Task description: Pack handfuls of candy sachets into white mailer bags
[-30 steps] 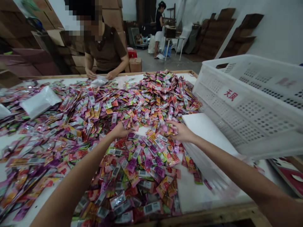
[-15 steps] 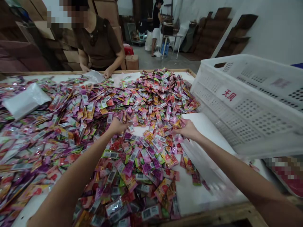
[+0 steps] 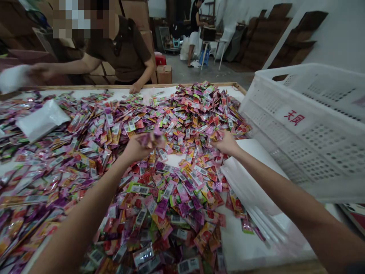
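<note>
White tabletop (image 3: 242, 245) heaped with sachets (image 3: 169, 189); both hands (image 3: 136, 149) clutching some.

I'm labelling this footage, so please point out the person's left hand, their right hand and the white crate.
Left hand (image 3: 136, 148): head view, on the back of it.
Right hand (image 3: 228, 144): head view, on the back of it.
White crate (image 3: 299, 130): head view, on its outer wall.

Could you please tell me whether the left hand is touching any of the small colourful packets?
Touching: the head view shows the left hand gripping a bunch of packets, which juts out from its grip.
</note>
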The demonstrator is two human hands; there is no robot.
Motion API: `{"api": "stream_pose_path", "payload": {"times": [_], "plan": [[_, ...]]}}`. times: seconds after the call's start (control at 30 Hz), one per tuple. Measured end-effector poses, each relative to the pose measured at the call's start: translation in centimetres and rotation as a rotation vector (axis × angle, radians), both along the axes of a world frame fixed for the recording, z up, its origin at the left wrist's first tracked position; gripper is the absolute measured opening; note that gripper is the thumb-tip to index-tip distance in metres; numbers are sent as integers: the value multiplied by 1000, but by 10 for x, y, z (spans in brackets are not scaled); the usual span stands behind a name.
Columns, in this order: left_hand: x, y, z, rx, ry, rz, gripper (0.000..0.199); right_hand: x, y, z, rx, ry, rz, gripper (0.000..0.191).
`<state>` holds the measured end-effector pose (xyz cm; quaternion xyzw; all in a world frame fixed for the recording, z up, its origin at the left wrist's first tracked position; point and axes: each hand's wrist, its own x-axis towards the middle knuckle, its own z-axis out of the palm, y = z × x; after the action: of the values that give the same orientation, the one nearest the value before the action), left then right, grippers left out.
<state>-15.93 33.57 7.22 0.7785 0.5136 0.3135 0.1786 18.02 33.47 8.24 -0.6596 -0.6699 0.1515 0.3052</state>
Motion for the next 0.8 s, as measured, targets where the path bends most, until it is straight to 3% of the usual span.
{"api": "stream_pose_path", "payload": {"times": [0.07,0.1,0.2,0.3,0.37,0.43,0.53,0.63,0.7,0.8], "plan": [[22,13,-5,50,357,-220,27,-8,11,-10,-35,-8,-132,14],[32,20,-10,65,512,-272,31,-15,16,-19,-66,-20,-196,16],[49,31,-33,103,813,-207,39,-40,29,-51,-166,-63,-320,23],[44,23,-57,171,859,-81,35,-54,33,-72,-180,-56,-354,25],[34,14,-64,205,832,-66,35,-51,31,-74,-170,-21,-369,24],[24,6,-61,207,798,-81,34,-41,25,-68,-163,42,-386,22],[15,-4,-42,209,665,3,25,-23,8,-49,-155,142,-391,22],[19,-23,-14,168,299,195,26,-12,-21,-25,-108,307,-298,26],[31,-48,4,5,-45,263,27,-7,-48,-8,-28,486,-134,31],[62,-103,20,-420,-492,233,42,-3,-99,14,55,666,157,39]]}}
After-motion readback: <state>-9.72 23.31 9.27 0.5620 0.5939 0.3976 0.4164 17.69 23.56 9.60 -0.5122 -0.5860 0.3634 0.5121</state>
